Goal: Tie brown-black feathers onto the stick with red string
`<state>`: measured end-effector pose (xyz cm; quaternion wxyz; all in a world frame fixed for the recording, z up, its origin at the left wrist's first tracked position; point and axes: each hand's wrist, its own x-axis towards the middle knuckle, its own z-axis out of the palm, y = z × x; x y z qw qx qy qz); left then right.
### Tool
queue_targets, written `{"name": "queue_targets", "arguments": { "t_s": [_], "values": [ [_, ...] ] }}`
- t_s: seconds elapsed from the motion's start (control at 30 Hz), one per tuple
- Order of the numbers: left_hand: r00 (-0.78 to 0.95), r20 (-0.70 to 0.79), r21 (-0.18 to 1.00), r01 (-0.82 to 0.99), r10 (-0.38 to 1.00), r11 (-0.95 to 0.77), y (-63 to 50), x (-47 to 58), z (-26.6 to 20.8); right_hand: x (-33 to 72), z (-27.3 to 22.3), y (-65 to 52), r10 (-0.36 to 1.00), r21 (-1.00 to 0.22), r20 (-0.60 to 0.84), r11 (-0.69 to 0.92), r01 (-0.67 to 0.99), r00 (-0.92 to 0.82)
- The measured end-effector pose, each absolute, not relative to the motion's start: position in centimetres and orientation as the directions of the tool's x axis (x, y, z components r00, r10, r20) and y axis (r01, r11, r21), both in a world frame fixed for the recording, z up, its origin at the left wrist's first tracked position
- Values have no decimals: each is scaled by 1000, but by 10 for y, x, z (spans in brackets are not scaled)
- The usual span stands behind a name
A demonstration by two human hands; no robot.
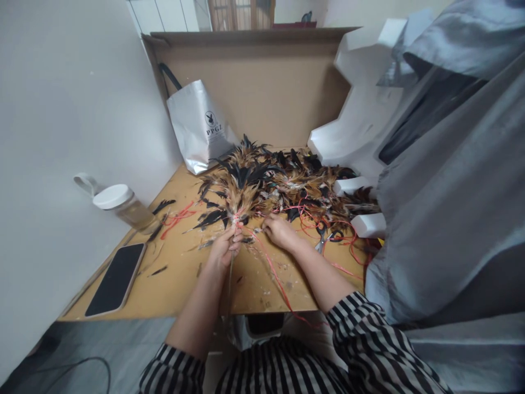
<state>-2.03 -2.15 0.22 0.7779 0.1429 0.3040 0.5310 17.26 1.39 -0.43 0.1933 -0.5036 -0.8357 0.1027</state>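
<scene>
The fingers of the left hand (228, 244) are closed around the bound base of a bundle of tan and black feathers (240, 196), which fans out toward twelve o'clock, just above the counter (262, 284). At three o'clock from there, the fingers of the right hand (282, 232) are curled inward near the feathers; whether they grip anything cannot be told. Thin red string (273, 268) wraps the bundle's base and trails toward five o'clock, over the counter's front edge.

At two o'clock from the left hand spreads a wide heap of brown and black feathers (307, 183), tangled with red string. A pair of black-handled metal scissors (322, 238) lies at three o'clock from the right hand, with a small white block (369, 225) beyond it.

A silver carrier bag with black print (197, 128) leans at eleven o'clock from the left hand, before a tall brown cardboard panel (266, 87) at twelve. Loose red strands (177, 216) lie at ten o'clock, and past them stands a clear jar of amber liquid with a white lid (131, 210). A dark-screened phone with a pale edge (116, 280) lies at eight o'clock. Grey cloth (451, 208) hangs farther out at three.
</scene>
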Motion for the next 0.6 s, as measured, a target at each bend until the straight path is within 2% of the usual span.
{"name": "queue_targets", "arguments": {
  "t_s": [0.13, 0.2, 0.3, 0.37, 0.43, 0.53, 0.6],
  "values": [
    [255, -330, 543, -736, 909, 404, -21, -20, 2, 174, -7, 17, 885, -606, 320, 466, 644, -339],
    [246, -327, 547, -738, 912, 395, -21, -20, 2, 173, -9, 19, 915, -769, 270, 392, 505, -300],
    [229, -319, 563, -735, 920, 378, -21, -19, 2, 172, -8, 21, 958, -972, 115, 163, 170, -263],
    [217, -310, 577, -731, 926, 365, -21, -19, 0, 172, -4, 20, 962, -998, 46, 33, -52, -270],
    [206, -301, 588, -728, 931, 351, -21, -19, -1, 173, 1, 18, 952, -978, -2, -66, -199, -307],
    [200, -307, 602, -716, 931, 352, -19, -20, -4, 172, 4, 17, 936, -940, -43, -157, -304, -350],
    [202, -307, 605, -713, 930, 354, -19, -20, -5, 171, 2, 17, 952, -947, -9, -107, -304, -306]
  ]
}}
